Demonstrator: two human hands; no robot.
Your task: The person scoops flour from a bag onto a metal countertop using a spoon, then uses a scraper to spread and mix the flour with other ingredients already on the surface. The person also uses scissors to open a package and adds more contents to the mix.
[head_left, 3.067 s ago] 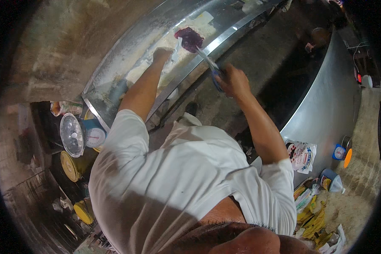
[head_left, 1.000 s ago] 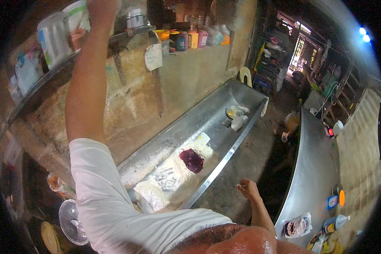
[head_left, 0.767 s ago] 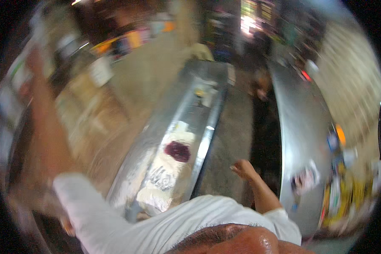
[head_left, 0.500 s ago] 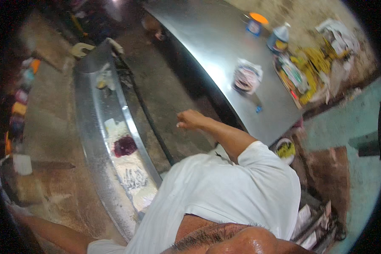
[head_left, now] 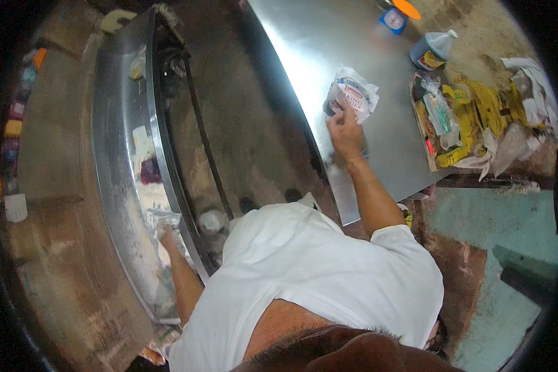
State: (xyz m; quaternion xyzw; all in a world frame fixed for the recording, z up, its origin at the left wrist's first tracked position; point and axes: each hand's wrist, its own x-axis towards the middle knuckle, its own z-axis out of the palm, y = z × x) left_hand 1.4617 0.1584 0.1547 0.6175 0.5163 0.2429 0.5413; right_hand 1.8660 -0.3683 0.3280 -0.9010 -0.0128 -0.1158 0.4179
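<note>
On the steel table (head_left: 378,136) to the right lies a white printed plastic bag (head_left: 359,93) with a dark patch at its near left end. My right hand (head_left: 345,131) reaches over the table, its fingers closed on that end of the bag. My left hand (head_left: 166,235) is down in the long steel trough (head_left: 115,155) at the left, closed on a crumpled, shiny plastic packet (head_left: 163,218). White flour (head_left: 150,197) lies in the trough around it. Just beyond, a dark purple-red patch (head_left: 149,170) sits on the flour.
A blue scale (head_left: 393,21) with an orange pan and a jug of dark liquid (head_left: 431,51) stand at the table's far right. Yellow and white plastic bags (head_left: 477,108) are heaped beside a shallow box. A round white container (head_left: 212,221) sits between trough and table.
My right hand has moved from above the gap onto the white bag. From outside the trough at the lower left, my left hand has come into it, now with a shiny packet. The view has shifted.
</note>
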